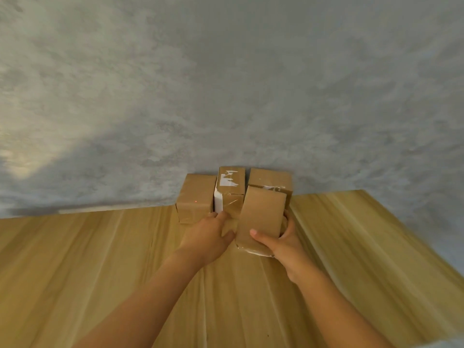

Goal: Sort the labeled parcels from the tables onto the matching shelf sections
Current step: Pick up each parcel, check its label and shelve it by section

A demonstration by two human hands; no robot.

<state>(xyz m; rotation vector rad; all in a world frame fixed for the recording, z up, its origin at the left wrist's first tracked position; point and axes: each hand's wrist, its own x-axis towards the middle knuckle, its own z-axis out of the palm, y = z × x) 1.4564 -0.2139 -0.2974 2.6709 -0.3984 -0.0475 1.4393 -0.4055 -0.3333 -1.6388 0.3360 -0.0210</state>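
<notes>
Here right hand [286, 243] fingers clamped on tilted parcel [261, 217]; left hand [208, 234] fingers curled against its left side.

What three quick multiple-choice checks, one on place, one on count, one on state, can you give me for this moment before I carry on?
1. Where do the three standing parcels sit?
A. At the wooden surface's far edge, by the grey wall
B. At the near edge, by the person
C. On the floor

2. How many parcels show in all?
A. Two
B. Four
C. Six

3. What is the right hand doing?
A. Resting flat on the wood
B. Hanging free, holding nothing
C. Gripping a plain brown parcel

Answers:
1 A: the left parcel, the parcel with torn white label and the right parcel stand in a row where the wooden surface meets the grey wall.
2 B: those three plus the held parcel.
3 C: the right hand wraps that parcel, thumb on top; the left hand touches its left side.
</notes>
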